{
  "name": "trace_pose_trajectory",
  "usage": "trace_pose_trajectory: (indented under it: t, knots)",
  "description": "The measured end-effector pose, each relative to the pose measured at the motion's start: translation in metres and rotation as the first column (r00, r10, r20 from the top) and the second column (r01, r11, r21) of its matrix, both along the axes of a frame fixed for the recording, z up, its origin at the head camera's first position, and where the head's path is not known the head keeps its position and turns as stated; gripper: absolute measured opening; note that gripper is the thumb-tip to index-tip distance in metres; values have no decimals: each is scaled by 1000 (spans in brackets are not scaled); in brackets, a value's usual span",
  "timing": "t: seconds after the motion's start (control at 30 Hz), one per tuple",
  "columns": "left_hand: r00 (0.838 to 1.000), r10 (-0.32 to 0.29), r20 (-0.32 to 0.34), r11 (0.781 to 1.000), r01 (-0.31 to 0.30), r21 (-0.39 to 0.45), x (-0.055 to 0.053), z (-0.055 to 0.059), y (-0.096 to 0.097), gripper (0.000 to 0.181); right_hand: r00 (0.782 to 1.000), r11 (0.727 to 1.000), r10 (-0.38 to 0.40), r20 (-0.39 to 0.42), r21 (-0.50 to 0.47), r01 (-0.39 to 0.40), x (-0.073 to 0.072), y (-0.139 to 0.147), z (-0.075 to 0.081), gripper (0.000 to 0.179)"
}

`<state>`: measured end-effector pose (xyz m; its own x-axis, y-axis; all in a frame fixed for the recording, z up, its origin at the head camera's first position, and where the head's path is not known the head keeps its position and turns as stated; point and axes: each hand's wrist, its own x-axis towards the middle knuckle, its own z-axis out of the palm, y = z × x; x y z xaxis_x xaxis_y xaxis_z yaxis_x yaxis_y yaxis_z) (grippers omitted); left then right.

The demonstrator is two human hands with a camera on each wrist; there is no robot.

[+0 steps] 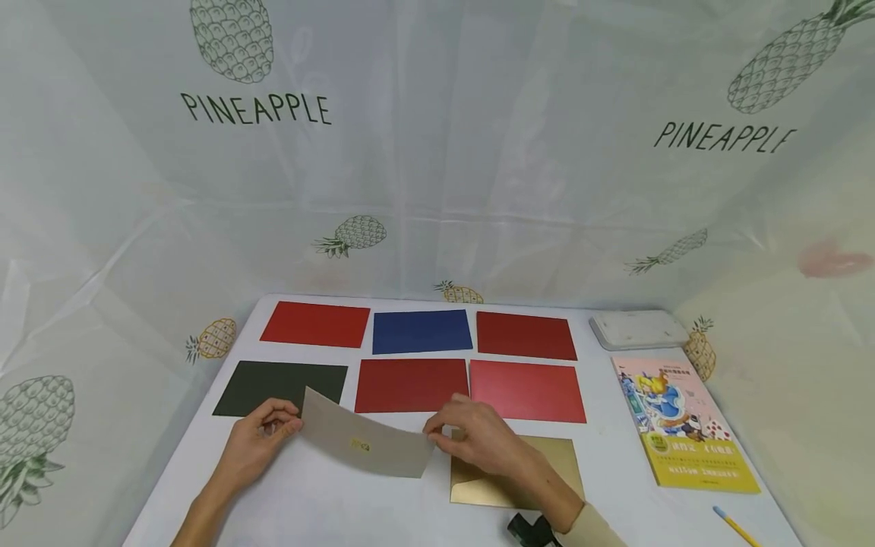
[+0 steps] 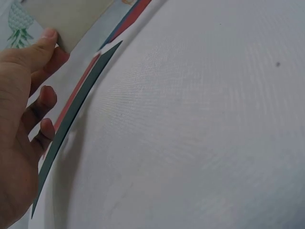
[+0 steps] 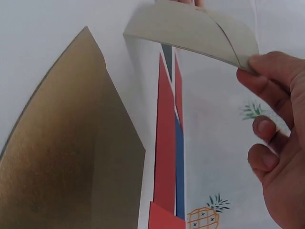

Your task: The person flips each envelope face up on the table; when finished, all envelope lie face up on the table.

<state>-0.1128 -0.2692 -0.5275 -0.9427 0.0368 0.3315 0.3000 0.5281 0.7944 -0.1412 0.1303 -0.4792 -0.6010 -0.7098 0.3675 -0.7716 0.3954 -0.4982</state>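
Note:
Both hands hold a thin grey-beige card [image 1: 365, 437] above the white table, bowed in the middle, with a small gold print on it. My left hand [image 1: 256, 441] pinches its left edge between thumb and index finger; the other fingers are loosely bent in the left wrist view. At the opposite end, my right hand [image 1: 481, 433] pinches the card's corner. A curved line crosses the card [image 3: 190, 28] near that pinch in the right wrist view. Under the right forearm lies a gold card [image 1: 547, 456], partly hidden. A dark green card [image 1: 280, 384] lies behind the left hand.
Behind lie red cards [image 1: 314, 324], a blue card [image 1: 421, 332] and a pinkish-red card [image 1: 528, 391] in two rows. To the right are a white case [image 1: 639, 329], an illustrated book [image 1: 687, 425] and a pencil [image 1: 737, 526]. A black object [image 1: 533, 529] sits at the front.

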Motion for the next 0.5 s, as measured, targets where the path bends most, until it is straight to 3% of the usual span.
trace_pose_trajectory:
  t: [0.17,0.5]
  knots:
    - [1000,13,26,1000,-13,-17,-6,-20,-12,23,996,996,-86,29,12,85,-4,-2,-2,13]
    - [997,44,62,999,-42,-29,-2,-24,-12,22,985,982,-172,-7,75,172,-9,-7,-7,14]
